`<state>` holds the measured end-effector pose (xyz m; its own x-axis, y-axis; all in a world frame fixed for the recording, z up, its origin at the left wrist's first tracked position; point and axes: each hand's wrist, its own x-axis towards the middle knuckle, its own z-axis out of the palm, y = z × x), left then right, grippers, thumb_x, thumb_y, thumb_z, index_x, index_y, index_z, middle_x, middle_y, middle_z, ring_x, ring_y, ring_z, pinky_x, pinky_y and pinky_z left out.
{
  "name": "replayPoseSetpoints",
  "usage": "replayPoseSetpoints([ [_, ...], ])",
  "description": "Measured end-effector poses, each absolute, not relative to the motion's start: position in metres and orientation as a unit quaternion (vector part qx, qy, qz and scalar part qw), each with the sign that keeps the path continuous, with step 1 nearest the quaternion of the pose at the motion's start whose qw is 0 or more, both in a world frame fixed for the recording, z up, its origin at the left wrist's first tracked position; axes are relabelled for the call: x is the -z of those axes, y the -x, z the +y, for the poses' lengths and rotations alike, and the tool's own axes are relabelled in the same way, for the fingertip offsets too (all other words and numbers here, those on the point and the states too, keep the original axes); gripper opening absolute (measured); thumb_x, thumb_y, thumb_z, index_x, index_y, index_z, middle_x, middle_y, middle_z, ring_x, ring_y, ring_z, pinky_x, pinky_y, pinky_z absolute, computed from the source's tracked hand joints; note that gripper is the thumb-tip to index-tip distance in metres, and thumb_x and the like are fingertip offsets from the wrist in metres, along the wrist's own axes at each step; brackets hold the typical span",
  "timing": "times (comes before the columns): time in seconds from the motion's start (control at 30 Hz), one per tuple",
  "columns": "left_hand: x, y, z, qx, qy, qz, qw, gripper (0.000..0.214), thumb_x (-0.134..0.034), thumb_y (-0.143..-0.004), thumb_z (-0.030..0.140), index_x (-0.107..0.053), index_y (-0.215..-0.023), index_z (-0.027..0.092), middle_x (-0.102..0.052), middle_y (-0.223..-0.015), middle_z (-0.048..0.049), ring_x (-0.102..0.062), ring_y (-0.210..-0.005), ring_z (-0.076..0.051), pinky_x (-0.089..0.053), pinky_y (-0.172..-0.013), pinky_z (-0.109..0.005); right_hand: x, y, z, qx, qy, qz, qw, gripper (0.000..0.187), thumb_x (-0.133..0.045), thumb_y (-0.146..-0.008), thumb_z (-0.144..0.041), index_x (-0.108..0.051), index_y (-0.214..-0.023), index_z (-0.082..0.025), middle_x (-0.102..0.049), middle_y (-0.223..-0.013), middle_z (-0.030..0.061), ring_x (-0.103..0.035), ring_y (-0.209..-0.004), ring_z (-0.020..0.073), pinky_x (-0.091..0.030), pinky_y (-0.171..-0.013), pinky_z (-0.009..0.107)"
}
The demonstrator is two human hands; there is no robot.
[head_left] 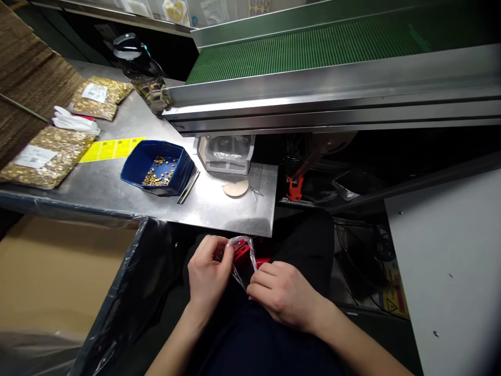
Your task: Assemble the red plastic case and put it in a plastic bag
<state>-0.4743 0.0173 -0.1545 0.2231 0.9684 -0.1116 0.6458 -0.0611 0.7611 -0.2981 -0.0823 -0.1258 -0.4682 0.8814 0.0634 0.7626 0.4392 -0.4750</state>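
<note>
Over my lap, both hands hold a clear plastic bag [250, 261] between them. My left hand [209, 266] pinches the bag's upper left edge, close to a red plastic part [241, 250] that shows at its top. Whether the fingers also grip the red part cannot be made out. Lower on the right, my right hand [279, 292] has its fingers closed on the bag's other edge. More red shows just behind the right hand's knuckles, partly hidden. The metal table's front corner lies just beyond the bag.
On the metal table [219, 211] are a blue bin [182, 169] with small brass pieces, tweezers [189, 187], a pale disc [235, 188] and bags of brass pieces [50, 156]. A bottle [141, 73] stands by the green conveyor [297, 47]. A lined box [58, 271] is at left.
</note>
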Motion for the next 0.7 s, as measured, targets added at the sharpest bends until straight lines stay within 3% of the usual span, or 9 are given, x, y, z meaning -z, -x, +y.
replayPoseSetpoints([
  [0.17, 0.164, 0.455, 0.019, -0.201, -0.721, 0.558, 0.358, 0.031, -0.060, -0.093, 0.032, -0.056, -0.064, 0.021, -0.055, -0.062, 0.0031, -0.049, -0.056, -0.014, -0.034, -0.057, -0.028, 0.136, 0.315, -0.089, -0.165, 0.463, -0.858, 0.150, 0.017, -0.052, -0.101, -0.022, -0.065, -0.090, -0.020, -0.064, -0.082, 0.0003, -0.050, -0.074, 0.0168, -0.030, -0.060, 0.035],
  [0.27, 0.151, 0.461, 0.020, -0.205, -0.752, 0.516, 0.356, 0.031, -0.056, -0.098, 0.034, -0.058, -0.070, 0.021, -0.056, -0.073, 0.0015, -0.050, -0.063, -0.014, -0.037, -0.063, -0.029, 0.137, 0.319, -0.096, -0.167, 0.469, -0.851, 0.164, 0.011, -0.056, -0.098, -0.021, -0.065, -0.091, -0.021, -0.064, -0.080, -0.0001, -0.051, -0.071, 0.0167, -0.028, -0.058, 0.035],
  [0.37, 0.129, 0.478, 0.029, -0.196, -0.786, 0.482, 0.334, 0.032, -0.051, -0.102, 0.033, -0.054, -0.073, 0.020, -0.051, -0.079, 0.0002, -0.051, -0.072, -0.016, -0.038, -0.068, -0.029, 0.131, 0.315, -0.101, -0.176, 0.513, -0.812, 0.216, 0.011, -0.056, -0.098, -0.020, -0.066, -0.094, -0.021, -0.067, -0.081, 0.0008, -0.055, -0.074, 0.0162, -0.035, -0.061, 0.033],
  [0.43, 0.117, 0.490, 0.038, -0.195, -0.798, 0.451, 0.350, 0.028, -0.053, -0.102, 0.030, -0.055, -0.076, 0.020, -0.052, -0.088, -0.0018, -0.054, -0.084, -0.017, -0.041, -0.078, -0.030, 0.123, 0.309, -0.100, -0.160, 0.551, -0.771, 0.276, 0.011, -0.057, -0.098, -0.017, -0.068, -0.098, -0.021, -0.071, -0.092, 0.0036, -0.061, -0.086, 0.0170, -0.045, -0.071, 0.031],
  [0.57, 0.106, 0.503, 0.037, -0.188, -0.757, 0.311, 0.543, 0.021, -0.051, -0.104, 0.026, -0.064, -0.088, 0.021, -0.053, -0.122, -0.0069, -0.054, -0.116, -0.022, -0.042, -0.102, -0.033, 0.107, 0.299, -0.083, -0.123, 0.573, -0.731, 0.350, 0.012, -0.065, -0.096, -0.019, -0.072, -0.104, -0.023, -0.063, -0.136, 0.0110, -0.060, -0.123, 0.0246, -0.052, -0.098, 0.039],
  [0.63, 0.107, 0.503, 0.024, -0.173, -0.680, 0.264, 0.662, 0.025, -0.048, -0.106, 0.030, -0.064, -0.088, 0.021, -0.054, -0.115, -0.0067, -0.057, -0.106, -0.020, -0.049, -0.092, -0.030, 0.102, 0.298, -0.072, -0.166, 0.553, -0.734, 0.358, 0.013, -0.063, -0.096, -0.018, -0.073, -0.102, -0.024, -0.063, -0.138, 0.0105, -0.064, -0.117, 0.0220, -0.056, -0.093, 0.035],
  [0.7, 0.111, 0.502, 0.009, -0.176, -0.595, 0.239, 0.747, 0.028, -0.045, -0.106, 0.040, -0.065, -0.096, 0.023, -0.052, -0.111, -0.0064, -0.058, -0.090, -0.017, -0.052, -0.075, -0.026, 0.102, 0.300, -0.065, -0.224, 0.539, -0.714, 0.386, 0.016, -0.061, -0.096, -0.014, -0.074, -0.101, -0.024, -0.071, -0.123, 0.0086, -0.070, -0.100, 0.0178, -0.058, -0.082, 0.029],
])
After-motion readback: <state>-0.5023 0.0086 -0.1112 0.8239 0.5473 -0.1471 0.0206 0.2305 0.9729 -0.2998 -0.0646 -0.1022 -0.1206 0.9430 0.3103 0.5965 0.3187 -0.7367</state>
